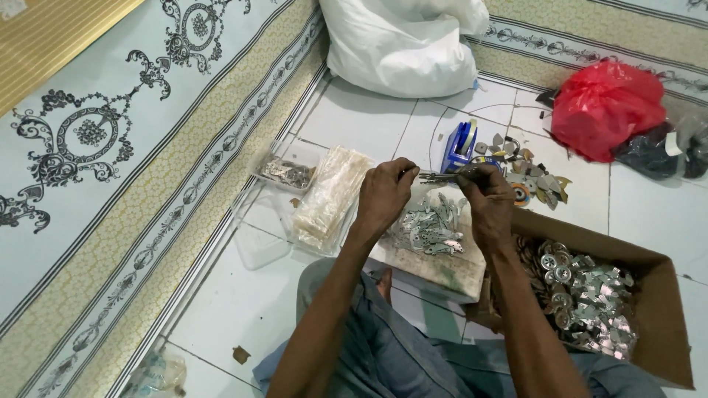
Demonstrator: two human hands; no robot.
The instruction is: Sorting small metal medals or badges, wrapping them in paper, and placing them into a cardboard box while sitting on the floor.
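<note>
— While I look down from the head camera, what do my hands have?

— My left hand (383, 193) and right hand (487, 197) both pinch one thin metal piece (441, 177) between fingertips, above a pale block (435, 273) heaped with small metal parts (431, 230).

— And around them?

— At my right a cardboard box (664, 309) of shiny fittings (586, 295); at my left, clear plastic trays (284, 173); beyond, a red bag (605, 107) and white sack (402, 48).

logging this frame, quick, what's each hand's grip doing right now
Left hand: closed, pinching one end of a small metal piece.
Right hand: closed, pinching the other end.
</note>
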